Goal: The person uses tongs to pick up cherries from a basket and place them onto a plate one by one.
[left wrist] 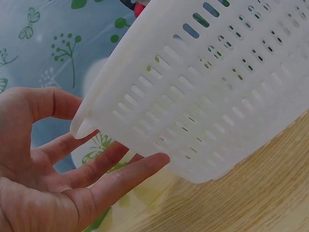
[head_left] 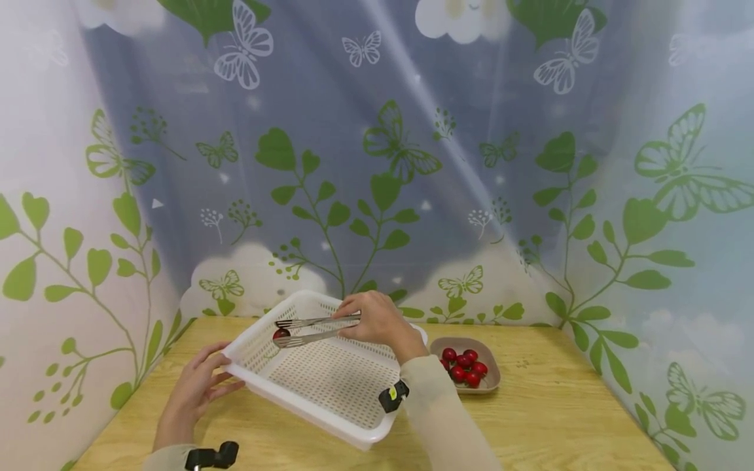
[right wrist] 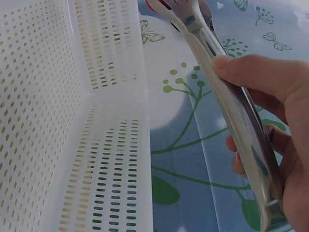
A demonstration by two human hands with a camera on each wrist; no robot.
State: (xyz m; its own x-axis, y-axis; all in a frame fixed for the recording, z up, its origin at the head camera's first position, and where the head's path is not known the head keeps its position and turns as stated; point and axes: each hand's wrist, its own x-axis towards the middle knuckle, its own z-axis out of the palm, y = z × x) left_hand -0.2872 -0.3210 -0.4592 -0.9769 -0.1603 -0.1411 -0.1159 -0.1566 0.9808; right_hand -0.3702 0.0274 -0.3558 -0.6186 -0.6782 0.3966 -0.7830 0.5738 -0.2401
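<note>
My right hand (head_left: 377,320) grips metal tongs (right wrist: 236,121), their toothed ends pointing left over the white basket (head_left: 330,418). Between the tong tips sits a small round red fruit (head_left: 281,334), near the basket's left wall; only a sliver of it shows in the right wrist view. With its fingers at the rim, my left hand (head_left: 197,379) holds the basket's left corner. In the left wrist view the left fingers (left wrist: 130,176) spread beside the slotted wall, and the basket stands tilted with this corner raised off the wooden table.
To the basket's right, a shallow beige dish (head_left: 495,379) holds several more red fruits (head_left: 465,366), partly behind my right sleeve (head_left: 442,405). The wooden table (head_left: 559,405) ends at a curtain (head_left: 353,98) printed with leaves and butterflies, hanging behind and at both sides.
</note>
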